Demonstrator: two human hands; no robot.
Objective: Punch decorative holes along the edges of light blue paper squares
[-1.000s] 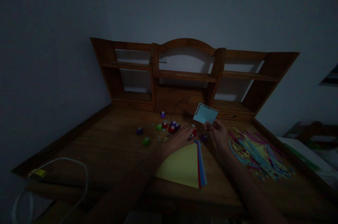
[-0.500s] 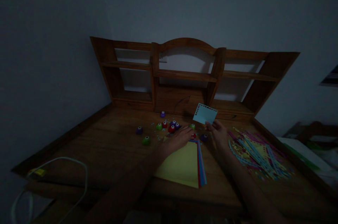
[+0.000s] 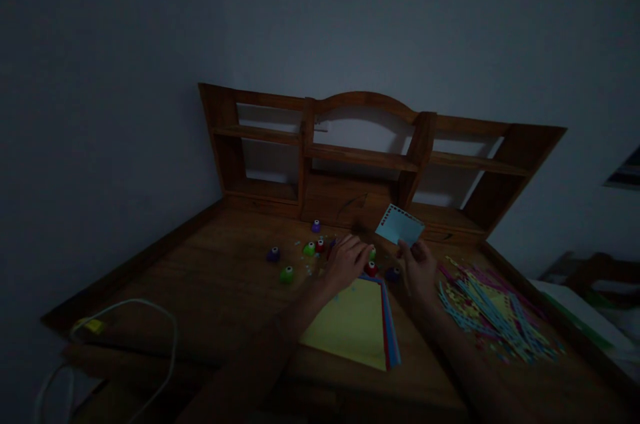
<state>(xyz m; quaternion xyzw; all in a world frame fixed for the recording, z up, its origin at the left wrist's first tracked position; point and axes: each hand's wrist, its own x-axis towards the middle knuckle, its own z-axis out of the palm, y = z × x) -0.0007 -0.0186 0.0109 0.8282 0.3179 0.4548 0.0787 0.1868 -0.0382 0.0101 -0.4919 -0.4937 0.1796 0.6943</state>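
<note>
A light-blue sheet of paper [image 3: 400, 224] with small cut-outs along its left and top edges is raised off the desk. My right hand [image 3: 419, 267] pinches its lower edge between thumb and fingers. My left hand [image 3: 346, 263] hovers over a group of craft punches, its fingers loosely bent and nothing visible in them. Close to its fingertips are a green punch [image 3: 373, 254] and a red punch [image 3: 371, 269]. Beneath the left wrist lies a stack of coloured paper, its top sheet yellow [image 3: 350, 331]. Tiny blue bits lie on that sheet.
More punches stand leftward, including a green one [image 3: 287, 275] and a purple one [image 3: 273, 255]. Right of my right arm spreads a pile of punched paper strips [image 3: 485, 307] and confetti. A wooden shelf unit [image 3: 360, 157] backs the desk. A white cable [image 3: 173, 337] hangs at front left.
The view has tilted up slightly and shifted left. My left hand's fingers have gone from stretched out to more bent. Small blue bits now show on the yellow sheet. The right hand keeps its paper.
</note>
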